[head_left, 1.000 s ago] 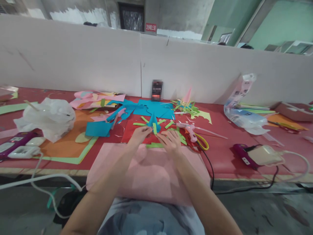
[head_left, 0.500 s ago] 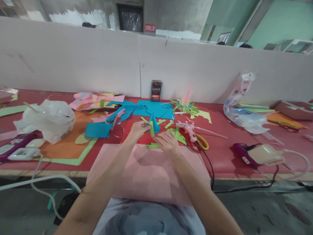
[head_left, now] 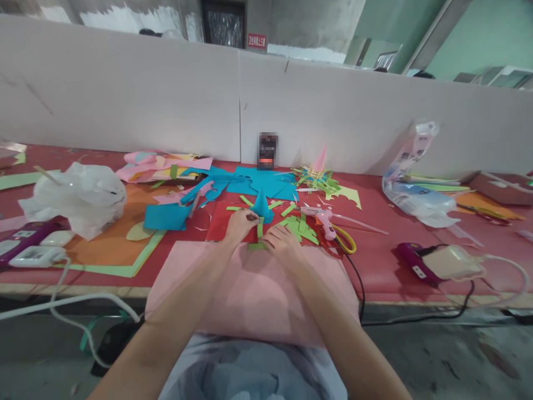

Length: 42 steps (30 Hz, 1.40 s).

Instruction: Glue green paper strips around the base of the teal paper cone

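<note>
A blue paper cone (head_left: 262, 204) stands upright on a red sheet (head_left: 217, 222), with green strips lying around its base. My left hand (head_left: 242, 223) is closed at the top end of a green paper strip (head_left: 260, 229) in front of the cone. At that strip's lower end, on the right, is my right hand (head_left: 281, 239), its fingers closed on the strip. Beside my right hand lies a pile of green strips (head_left: 300, 228). A pink glue gun (head_left: 325, 221) rests to the right of the pile.
Yellow-handled scissors (head_left: 346, 240) lie by the glue gun. Behind stands a pink cone with green strips (head_left: 320, 161). A crumpled white bag (head_left: 85, 194) is at left, a plastic bag (head_left: 428, 203) at right. A phone (head_left: 267, 151) leans on the white partition (head_left: 166, 100).
The green strip between my hands has moved down, closer to the red sheet, and more of the blue cone shows. My left hand is slightly lower and further right.
</note>
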Each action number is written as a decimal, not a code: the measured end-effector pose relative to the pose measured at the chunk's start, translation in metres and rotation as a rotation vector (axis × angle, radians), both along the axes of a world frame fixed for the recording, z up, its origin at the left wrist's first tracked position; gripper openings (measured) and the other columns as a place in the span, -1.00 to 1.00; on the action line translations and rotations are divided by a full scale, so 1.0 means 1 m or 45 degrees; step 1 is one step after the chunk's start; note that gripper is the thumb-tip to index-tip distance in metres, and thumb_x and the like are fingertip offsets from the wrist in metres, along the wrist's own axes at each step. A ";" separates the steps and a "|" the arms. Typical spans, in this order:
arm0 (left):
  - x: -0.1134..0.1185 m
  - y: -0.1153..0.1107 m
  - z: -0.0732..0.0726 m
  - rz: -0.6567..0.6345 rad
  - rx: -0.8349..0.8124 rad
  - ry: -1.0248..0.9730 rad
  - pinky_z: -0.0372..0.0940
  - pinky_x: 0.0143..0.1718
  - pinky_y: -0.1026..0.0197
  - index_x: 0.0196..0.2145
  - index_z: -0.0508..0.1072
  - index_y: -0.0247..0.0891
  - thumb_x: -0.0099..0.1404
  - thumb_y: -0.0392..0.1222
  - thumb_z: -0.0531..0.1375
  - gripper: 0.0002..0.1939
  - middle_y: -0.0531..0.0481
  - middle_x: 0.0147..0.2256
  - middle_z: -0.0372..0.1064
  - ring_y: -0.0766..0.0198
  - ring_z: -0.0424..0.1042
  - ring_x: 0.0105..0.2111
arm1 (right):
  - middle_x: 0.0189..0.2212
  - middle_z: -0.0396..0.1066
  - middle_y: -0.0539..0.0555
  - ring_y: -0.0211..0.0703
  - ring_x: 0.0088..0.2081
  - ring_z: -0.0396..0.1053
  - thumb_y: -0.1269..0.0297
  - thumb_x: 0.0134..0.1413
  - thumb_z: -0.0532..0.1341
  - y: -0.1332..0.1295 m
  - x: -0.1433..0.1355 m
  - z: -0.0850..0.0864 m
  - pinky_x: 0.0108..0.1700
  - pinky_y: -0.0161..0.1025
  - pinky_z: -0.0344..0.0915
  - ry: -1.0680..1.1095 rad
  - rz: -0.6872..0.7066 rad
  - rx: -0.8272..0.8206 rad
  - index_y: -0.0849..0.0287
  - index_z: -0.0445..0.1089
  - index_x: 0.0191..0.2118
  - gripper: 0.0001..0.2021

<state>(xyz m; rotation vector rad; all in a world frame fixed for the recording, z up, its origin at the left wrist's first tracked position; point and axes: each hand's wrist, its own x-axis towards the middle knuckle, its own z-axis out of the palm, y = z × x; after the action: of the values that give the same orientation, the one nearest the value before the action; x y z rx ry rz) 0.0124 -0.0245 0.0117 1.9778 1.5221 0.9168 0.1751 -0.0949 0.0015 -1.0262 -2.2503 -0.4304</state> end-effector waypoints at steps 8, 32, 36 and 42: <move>0.005 0.000 -0.005 0.090 -0.022 0.138 0.24 -0.28 0.28 -0.40 0.53 -0.17 0.10 -0.18 0.27 -0.93 0.02 -0.36 0.45 0.27 0.39 -0.32 | -0.43 0.37 0.05 -0.20 -0.32 0.24 0.27 0.20 0.12 0.006 0.001 -0.016 -0.25 -0.25 0.10 0.033 -0.066 -0.106 0.15 0.45 -0.39 -0.80; 0.004 -0.011 0.000 0.006 0.134 0.334 0.21 -0.28 0.25 -0.28 0.57 -0.09 0.20 -0.18 0.20 -0.84 0.00 -0.34 0.39 0.24 0.35 -0.29 | -0.41 0.39 0.04 -0.20 -0.28 0.26 0.25 0.19 0.13 0.003 0.002 -0.011 -0.22 -0.26 0.12 0.076 -0.052 -0.219 0.13 0.45 -0.37 -0.81; 0.004 -0.012 0.000 0.017 0.124 0.361 0.20 -0.32 0.25 -0.27 0.57 -0.09 0.19 -0.16 0.21 -0.84 0.00 -0.34 0.40 0.23 0.36 -0.29 | -0.41 0.39 0.04 -0.20 -0.30 0.26 0.26 0.18 0.15 0.004 0.002 -0.012 -0.24 -0.25 0.11 0.081 -0.051 -0.204 0.13 0.45 -0.38 -0.82; 0.005 -0.010 -0.002 0.009 0.104 0.385 0.20 -0.29 0.26 -0.26 0.56 -0.08 0.19 -0.16 0.20 -0.83 0.01 -0.33 0.42 0.25 0.36 -0.29 | -0.43 0.39 0.05 -0.19 -0.31 0.26 0.25 0.18 0.15 0.004 0.001 -0.012 -0.24 -0.25 0.11 0.095 -0.056 -0.191 0.13 0.46 -0.40 -0.81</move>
<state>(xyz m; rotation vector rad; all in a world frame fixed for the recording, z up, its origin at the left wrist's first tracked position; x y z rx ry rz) 0.0171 -0.0349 0.0101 2.2526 1.6754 0.7161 0.1759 -0.0906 -0.0106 -1.1504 -2.2231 -0.2398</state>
